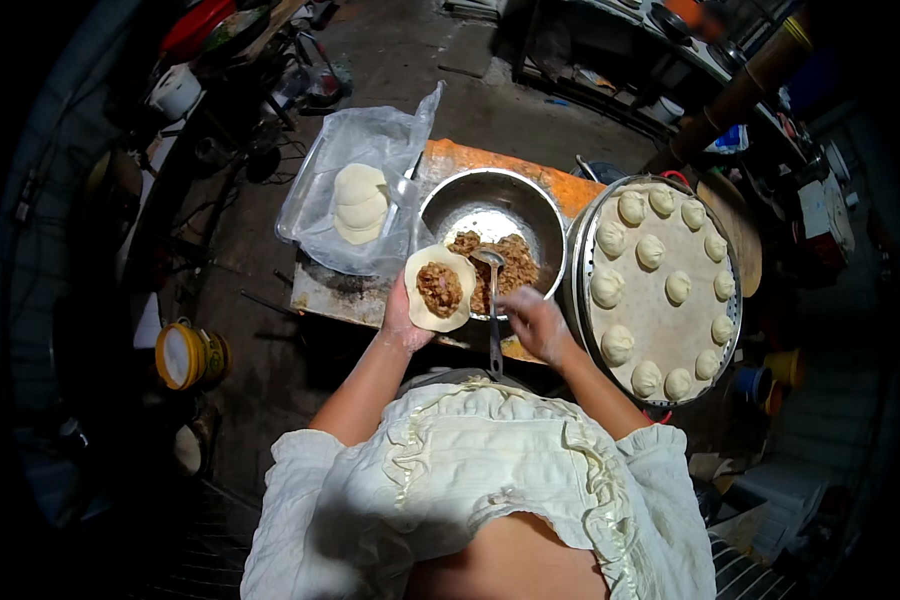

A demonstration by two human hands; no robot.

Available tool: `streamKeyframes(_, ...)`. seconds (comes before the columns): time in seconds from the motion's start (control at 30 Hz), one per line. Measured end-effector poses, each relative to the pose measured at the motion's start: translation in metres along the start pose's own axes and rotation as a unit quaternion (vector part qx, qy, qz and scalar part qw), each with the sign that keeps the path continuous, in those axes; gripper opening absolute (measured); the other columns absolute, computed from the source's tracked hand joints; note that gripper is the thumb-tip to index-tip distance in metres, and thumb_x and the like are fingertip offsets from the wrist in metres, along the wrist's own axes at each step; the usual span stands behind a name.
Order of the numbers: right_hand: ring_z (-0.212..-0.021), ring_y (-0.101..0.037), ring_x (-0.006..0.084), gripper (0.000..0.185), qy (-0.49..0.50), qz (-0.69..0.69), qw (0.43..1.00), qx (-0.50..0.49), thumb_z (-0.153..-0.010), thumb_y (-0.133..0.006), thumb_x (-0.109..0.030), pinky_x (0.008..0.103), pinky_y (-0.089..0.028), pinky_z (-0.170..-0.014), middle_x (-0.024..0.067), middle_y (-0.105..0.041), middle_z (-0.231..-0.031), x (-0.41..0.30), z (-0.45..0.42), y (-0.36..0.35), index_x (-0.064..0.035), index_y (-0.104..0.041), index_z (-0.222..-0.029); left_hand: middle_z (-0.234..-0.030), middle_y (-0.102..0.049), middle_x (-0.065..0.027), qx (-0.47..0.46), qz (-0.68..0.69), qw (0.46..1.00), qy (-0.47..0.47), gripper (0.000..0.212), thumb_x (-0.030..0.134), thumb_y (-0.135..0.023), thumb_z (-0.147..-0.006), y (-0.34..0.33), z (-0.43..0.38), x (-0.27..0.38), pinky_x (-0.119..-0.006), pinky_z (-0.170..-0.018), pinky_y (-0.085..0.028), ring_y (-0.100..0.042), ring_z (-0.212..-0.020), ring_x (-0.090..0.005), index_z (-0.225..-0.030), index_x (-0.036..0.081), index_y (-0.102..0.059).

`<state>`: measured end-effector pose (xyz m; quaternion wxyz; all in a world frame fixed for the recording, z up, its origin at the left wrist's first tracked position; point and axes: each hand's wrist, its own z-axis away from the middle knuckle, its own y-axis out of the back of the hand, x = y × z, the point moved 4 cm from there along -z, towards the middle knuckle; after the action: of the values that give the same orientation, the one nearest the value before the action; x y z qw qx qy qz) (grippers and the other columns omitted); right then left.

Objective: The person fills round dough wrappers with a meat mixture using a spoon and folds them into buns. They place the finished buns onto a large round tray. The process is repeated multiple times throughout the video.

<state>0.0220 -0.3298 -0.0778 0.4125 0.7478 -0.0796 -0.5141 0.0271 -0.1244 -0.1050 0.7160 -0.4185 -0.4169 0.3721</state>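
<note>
On my left hand (405, 315) lies a flat round dough wrapper (463, 313), a mound of brown minced filling (439, 289) in its middle. My right hand (536, 319), blurred, is at the near right rim of a metal bowl (495, 178), beside the handle of a metal spoon (493, 300); whether its fingers touch the handle I cannot tell. The spoon's head rests over more filling (517, 259) in the bowl. Several dough rounds (360, 204) overlap on clear plastic in a tray (289, 217) at the left.
A round perforated steamer tray (656, 300) at the right carries several pleated buns (617, 345). The work table (487, 154) has an orange, worn top. Yellow buckets (184, 356) stand on the floor at the left. Shelves with pans (667, 22) run along the far right.
</note>
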Motion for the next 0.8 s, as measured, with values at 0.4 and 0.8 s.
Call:
streamKeyframes(0.4, -0.072, -0.06, 0.0089, 0.011, -0.162, -0.28, 0.943, 0.079, -0.085, -0.067, -0.008, 0.0225, -0.049, -0.064, 0.0027, -0.063, -0.08, -0.015, -0.028, 0.029, 0.0031, -0.065, -0.089, -0.127, -0.055, -0.0146, -0.034, -0.05, 0.995, 0.083, 0.058, 0.049, -0.027, -0.099, -0.03, -0.001, -0.032, -0.044, -0.096, -0.047, -0.056, -0.114, -0.0283, -0.133, 0.004, -0.044)
streamKeyframes(0.8, -0.071, -0.059, 0.0101, 0.014, -0.14, -0.295, 0.934, 0.144, -0.083, -0.067, -0.009, 0.0247, -0.049, -0.065, 0.0051, -0.062, -0.081, 0.013, -0.016, 0.036, 0.0028, -0.067, -0.091, -0.129, -0.052, -0.0131, -0.091, -0.084, 0.982, 0.144, 0.059, 0.05, -0.028, -0.099, -0.049, -0.009, -0.044, -0.041, -0.097, -0.047, -0.055, -0.116, -0.0259, -0.135, 0.005, -0.039)
